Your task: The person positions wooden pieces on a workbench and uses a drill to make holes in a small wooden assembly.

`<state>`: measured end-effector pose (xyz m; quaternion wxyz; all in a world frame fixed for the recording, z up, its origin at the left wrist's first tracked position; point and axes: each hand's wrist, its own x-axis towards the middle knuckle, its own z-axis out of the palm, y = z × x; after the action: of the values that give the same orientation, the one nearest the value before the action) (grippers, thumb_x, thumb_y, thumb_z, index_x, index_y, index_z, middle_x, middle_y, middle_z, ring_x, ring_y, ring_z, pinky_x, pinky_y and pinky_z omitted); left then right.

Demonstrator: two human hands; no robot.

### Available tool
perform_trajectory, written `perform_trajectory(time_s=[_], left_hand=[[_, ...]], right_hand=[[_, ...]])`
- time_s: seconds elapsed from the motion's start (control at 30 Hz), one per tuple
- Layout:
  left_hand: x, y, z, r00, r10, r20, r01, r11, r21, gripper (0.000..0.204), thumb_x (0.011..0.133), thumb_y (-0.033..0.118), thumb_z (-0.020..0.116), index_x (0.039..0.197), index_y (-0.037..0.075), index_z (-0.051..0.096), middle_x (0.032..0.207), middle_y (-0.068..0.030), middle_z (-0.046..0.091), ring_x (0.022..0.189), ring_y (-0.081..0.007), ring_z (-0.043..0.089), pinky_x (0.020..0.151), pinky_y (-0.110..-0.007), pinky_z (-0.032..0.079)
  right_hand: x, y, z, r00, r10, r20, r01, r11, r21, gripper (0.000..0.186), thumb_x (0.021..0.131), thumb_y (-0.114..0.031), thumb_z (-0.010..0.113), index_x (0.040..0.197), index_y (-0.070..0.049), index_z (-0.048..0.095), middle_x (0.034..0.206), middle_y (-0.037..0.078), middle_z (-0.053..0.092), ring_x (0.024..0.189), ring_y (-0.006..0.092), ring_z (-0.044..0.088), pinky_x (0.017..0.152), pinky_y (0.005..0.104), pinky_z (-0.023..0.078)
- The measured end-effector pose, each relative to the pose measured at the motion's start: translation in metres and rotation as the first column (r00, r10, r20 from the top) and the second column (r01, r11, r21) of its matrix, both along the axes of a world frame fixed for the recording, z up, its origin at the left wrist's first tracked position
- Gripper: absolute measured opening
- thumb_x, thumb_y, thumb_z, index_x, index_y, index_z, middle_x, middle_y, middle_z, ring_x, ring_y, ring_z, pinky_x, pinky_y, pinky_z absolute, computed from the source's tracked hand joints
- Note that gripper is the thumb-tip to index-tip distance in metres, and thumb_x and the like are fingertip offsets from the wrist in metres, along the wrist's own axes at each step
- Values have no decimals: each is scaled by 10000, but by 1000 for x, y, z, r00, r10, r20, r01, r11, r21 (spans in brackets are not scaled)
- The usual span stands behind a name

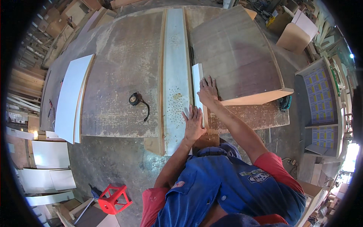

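Note:
A long pale board [175, 64] with wooden edges runs away from me across the worktable, dotted with small marks and holes. Along its right side lies a narrow white strip [197, 77]. My left hand [194, 125] rests with spread fingers over the strip's near end and the board's right edge. Farther up, my right hand [208, 90] lies flat across the strip with its fingers stretched out, next to a large brown wooden panel box [236, 56]. Neither hand is wrapped round anything. Parts of the strip are hidden beneath my hands.
On the worktable [113, 75] left of the board lies a black tape measure [134, 99] with a strap. White panels [73, 98] overhang the left edge. A teal power tool [285, 103] sits by the box's near right corner. A red stool [114, 199] stands on the floor.

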<state>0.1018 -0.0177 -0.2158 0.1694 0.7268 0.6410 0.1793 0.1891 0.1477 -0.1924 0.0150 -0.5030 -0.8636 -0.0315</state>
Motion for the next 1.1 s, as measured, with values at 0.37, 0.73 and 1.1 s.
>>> perform_trajectory(time_s=[0.37, 0.73, 1.1], left_hand=[[-11, 18, 5, 999, -10, 43, 7, 998, 66, 887, 633, 342, 862, 1363, 9, 484, 1505, -102, 403, 1482, -394, 121, 1074, -781, 54], [-17, 46, -4, 1000, 3, 4, -3, 1000, 24, 852, 653, 382, 848, 1353, 31, 510, 1509, -108, 410, 1470, -382, 185, 1091, -767, 19], [-18, 64, 1, 1000, -21, 20, 20, 999, 31, 819, 695, 340, 823, 1359, 4, 481, 1497, -147, 413, 1448, -401, 228, 1098, -751, 89]], right_hand=[[1, 23, -6, 1000, 1, -10, -1, 1000, 14, 629, 860, -316, 665, 1342, 49, 491, 1438, 183, 459, 1410, 414, 269, 1156, 566, 173], [-8, 53, 0, 1000, 10, -24, -11, 999, -36, 613, 882, -320, 623, 1350, 53, 489, 1453, 193, 432, 1419, 419, 234, 1154, 575, 129], [-7, 71, -6, 999, 25, -42, -24, 999, 30, 589, 868, -288, 614, 1335, 54, 504, 1431, 199, 452, 1399, 425, 266, 1143, 576, 152]])
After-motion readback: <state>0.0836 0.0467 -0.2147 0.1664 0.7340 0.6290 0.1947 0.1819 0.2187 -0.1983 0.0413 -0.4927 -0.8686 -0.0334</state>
